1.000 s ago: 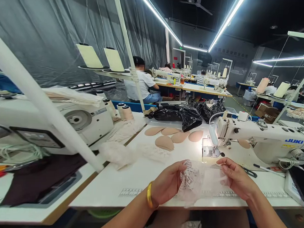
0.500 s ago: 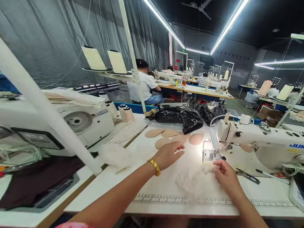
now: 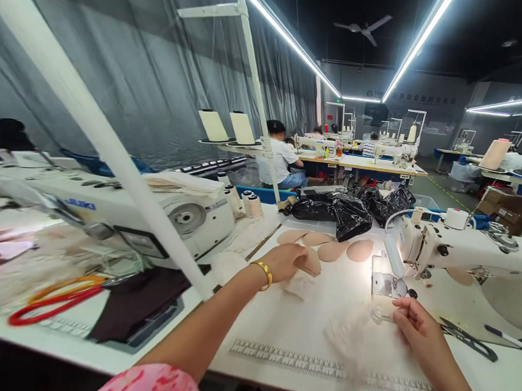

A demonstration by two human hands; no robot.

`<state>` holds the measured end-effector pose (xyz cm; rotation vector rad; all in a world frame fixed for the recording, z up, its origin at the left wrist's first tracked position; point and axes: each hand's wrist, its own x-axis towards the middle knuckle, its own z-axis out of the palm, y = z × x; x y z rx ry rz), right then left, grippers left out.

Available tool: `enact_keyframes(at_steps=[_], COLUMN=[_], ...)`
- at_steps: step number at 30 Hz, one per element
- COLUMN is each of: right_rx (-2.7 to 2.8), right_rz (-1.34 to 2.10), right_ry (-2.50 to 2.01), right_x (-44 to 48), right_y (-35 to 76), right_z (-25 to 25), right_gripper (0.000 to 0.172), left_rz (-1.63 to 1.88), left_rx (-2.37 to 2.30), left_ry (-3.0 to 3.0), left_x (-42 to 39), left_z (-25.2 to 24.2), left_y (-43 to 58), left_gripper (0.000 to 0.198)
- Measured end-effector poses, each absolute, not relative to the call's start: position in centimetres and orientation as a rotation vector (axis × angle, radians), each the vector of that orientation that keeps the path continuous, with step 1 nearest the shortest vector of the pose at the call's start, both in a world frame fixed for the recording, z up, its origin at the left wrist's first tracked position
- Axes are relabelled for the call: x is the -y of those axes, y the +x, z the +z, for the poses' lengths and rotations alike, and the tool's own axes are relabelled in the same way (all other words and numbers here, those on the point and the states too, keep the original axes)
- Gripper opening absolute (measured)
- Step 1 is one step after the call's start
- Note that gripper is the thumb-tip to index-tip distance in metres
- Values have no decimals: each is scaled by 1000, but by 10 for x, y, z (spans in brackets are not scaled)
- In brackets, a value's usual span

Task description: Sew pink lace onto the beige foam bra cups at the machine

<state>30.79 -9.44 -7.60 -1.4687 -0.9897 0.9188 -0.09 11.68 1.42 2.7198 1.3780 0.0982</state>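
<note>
My left hand point(image 3: 286, 261), with a gold bangle at the wrist, has its fingers closed on a beige oval pad point(image 3: 312, 262). A bit of sheer pale fabric point(image 3: 299, 286) lies just under that pad. Several more beige oval pads point(image 3: 332, 251) are spread behind it on the white table. My right hand point(image 3: 416, 325) pinches a thin translucent strip point(image 3: 379, 315) in front of the sewing machine's needle plate point(image 3: 384, 284). Blurred sheer white fabric point(image 3: 344, 335) trails on the table to the left of the right hand.
The lit sewing machine point(image 3: 452, 242) stands at the right, with black thread snips point(image 3: 470, 339) beside my right hand. Black plastic bags point(image 3: 350, 213) lie at the back. At left are a white stand pole point(image 3: 128, 185), another machine point(image 3: 178, 215), red-handled scissors point(image 3: 55, 305) and dark cloth point(image 3: 137, 305).
My left hand was open above the pads; now it is closed on one, drawn slightly toward me. The right hand still pinches the strip. The view has swung left.
</note>
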Motion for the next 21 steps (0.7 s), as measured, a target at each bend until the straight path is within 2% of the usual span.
enact_keyframes(at_steps=[2, 7, 10, 15, 21], right_rx=[977, 955, 970, 992, 1097], right_rz=[894, 811, 799, 846, 1035], right_ry=[-1493, -1493, -1470, -1464, -1479], right_x=[94, 92, 91, 83, 79], right_y=[308, 305, 306, 316, 328], right_z=[-81, -94, -102, -112, -106], right_gripper=[43, 45, 45, 49, 58], left_rz=[36, 28, 2, 63, 269], left_rx=[-1347, -1349, -1286, -1250, -1406], left_ry=[2754, 2818, 2832, 2883, 2872], left_x=[-115, -125, -136, -138, -136], left_z=[9, -3, -5, 5, 24], left_y=[-4, 6, 8, 2, 17], left_gripper=[45, 36, 40, 19, 13])
